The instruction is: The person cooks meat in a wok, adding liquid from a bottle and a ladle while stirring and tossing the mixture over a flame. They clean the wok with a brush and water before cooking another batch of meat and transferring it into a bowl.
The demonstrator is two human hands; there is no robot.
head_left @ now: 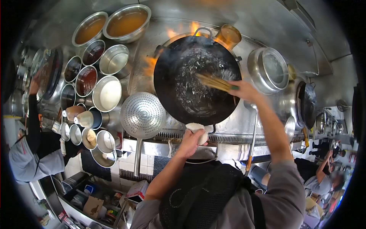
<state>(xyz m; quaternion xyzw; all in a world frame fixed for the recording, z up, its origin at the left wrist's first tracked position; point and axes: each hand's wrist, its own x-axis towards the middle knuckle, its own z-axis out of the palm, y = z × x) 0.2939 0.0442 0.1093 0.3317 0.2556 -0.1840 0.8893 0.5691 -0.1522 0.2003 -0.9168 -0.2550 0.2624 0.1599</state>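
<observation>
A large black wok (166, 86) sits over the burner, its inside wet and bubbling with water. My right hand (244, 91) is closed around a bamboo wok brush (214, 82), whose bristles are over the middle of the wok. At the wok's near edge, my left hand (191, 142) grips a folded white cloth (196, 127). Whether the cloth covers a handle there cannot be seen. Flames (195, 27) rise behind the wok and along its left side. The far handle (203, 31) stands up at the back rim.
A perforated strainer (143, 115) lies left of the wok, with several pots and seasoning tins beyond it. Two steel bowls (127, 23) of brown liquid stand back left. On the right are a ladle (252, 137) and a steel pot (257, 70). Other people (36, 156) work at both sides.
</observation>
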